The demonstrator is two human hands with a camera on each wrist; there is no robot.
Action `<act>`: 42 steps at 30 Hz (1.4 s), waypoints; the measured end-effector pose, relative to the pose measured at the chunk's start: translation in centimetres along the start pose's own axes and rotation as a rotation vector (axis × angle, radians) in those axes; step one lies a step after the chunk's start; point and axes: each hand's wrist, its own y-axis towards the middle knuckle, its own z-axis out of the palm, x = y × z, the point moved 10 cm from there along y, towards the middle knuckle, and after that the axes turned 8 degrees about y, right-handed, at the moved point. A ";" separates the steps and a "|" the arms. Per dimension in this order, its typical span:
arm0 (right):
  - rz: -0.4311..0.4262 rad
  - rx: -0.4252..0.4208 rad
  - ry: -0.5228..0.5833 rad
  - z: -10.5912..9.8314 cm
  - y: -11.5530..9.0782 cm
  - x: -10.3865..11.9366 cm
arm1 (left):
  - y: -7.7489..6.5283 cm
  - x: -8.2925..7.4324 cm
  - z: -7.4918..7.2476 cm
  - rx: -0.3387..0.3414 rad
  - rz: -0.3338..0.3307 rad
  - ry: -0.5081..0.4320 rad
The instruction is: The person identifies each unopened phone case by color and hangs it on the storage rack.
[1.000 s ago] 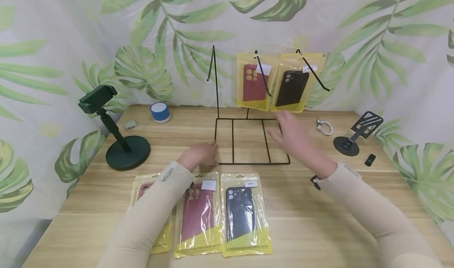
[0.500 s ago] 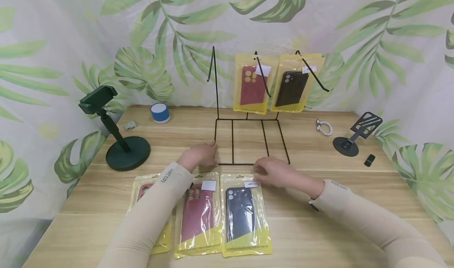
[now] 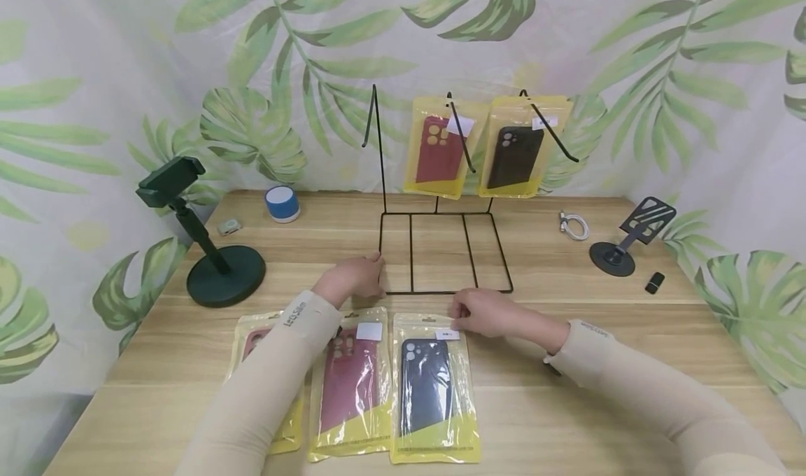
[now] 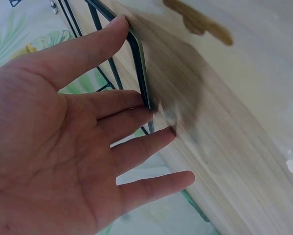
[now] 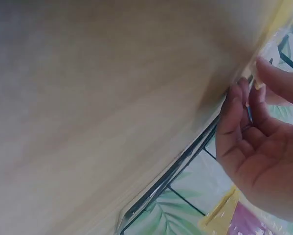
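In the head view, my left hand (image 3: pixel 354 277) touches the left front corner of a black wire display rack (image 3: pixel 411 252). Its thumb and straight fingers rest against the wire in the left wrist view. My right hand (image 3: pixel 490 313) pinches the upper right edge of a clear, yellow-bottomed bag holding a dark phone case (image 3: pixel 425 385). The right wrist view has the bag's edge between thumb and curled fingers. Left of it lies a bagged pink phone case (image 3: pixel 350 385). Another bagged reddish case (image 3: pixel 287 427) is partly hidden under my left sleeve.
A bagged red case (image 3: pixel 439 150) and a bagged black case (image 3: pixel 516 155) hang on the rack's middle and right hooks. Around stand a green phone holder (image 3: pixel 217 269), a blue-white cylinder (image 3: pixel 282 204), a coiled white cable (image 3: pixel 575 225) and a black folding stand (image 3: pixel 620 252).
My right hand has come down from the hanging bags to the dark case's bag and pinched its edge. That bag has shifted slightly. My left hand stays at the rack corner.
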 end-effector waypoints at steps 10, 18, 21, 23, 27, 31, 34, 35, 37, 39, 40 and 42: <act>-0.111 -0.288 0.185 -5.5 -3.6 1.5 | 0.1 0.1 0.1 0.003 -0.009 0.010; -0.240 -0.606 0.365 -10.9 -9.0 2.5 | 0.2 0.1 0.2 -0.005 -0.001 0.012; -0.321 -0.738 0.345 -13.2 -10.8 2.7 | 0.2 0.1 0.1 -0.013 -0.005 0.022; -0.377 -0.822 0.317 -14.7 -11.9 2.7 | 0.2 0.1 0.1 -0.014 -0.005 0.026; -0.411 -0.978 0.293 -17.8 -13.7 1.7 | 0.1 0.0 0.0 -0.013 -0.002 0.023; -0.430 -1.122 0.347 -21.0 -15.1 0.3 | 0.0 -0.1 0.0 -0.011 -0.001 0.006; -0.473 -1.216 0.425 -23.0 -15.9 -0.7 | 0.0 -0.1 -0.1 -0.010 0.000 0.003; -0.487 -1.237 0.454 -23.5 -16.1 -1.0 | 0.0 -0.1 -0.1 -0.011 0.001 0.006; -0.506 -1.268 0.504 -24.3 -16.4 -1.6 | 0.0 -0.1 -0.1 -0.013 0.001 0.005; -0.515 -1.279 0.537 -24.8 -16.4 -2.0 | 0.1 -0.1 -0.1 -0.015 0.000 0.008; -0.514 -1.279 0.545 -25.0 -16.4 -2.1 | 0.1 -0.1 -0.1 -0.016 0.001 0.010; -0.505 -1.278 0.545 -25.3 -16.3 -2.2 | 0.1 -0.1 -0.1 -0.018 -0.002 0.009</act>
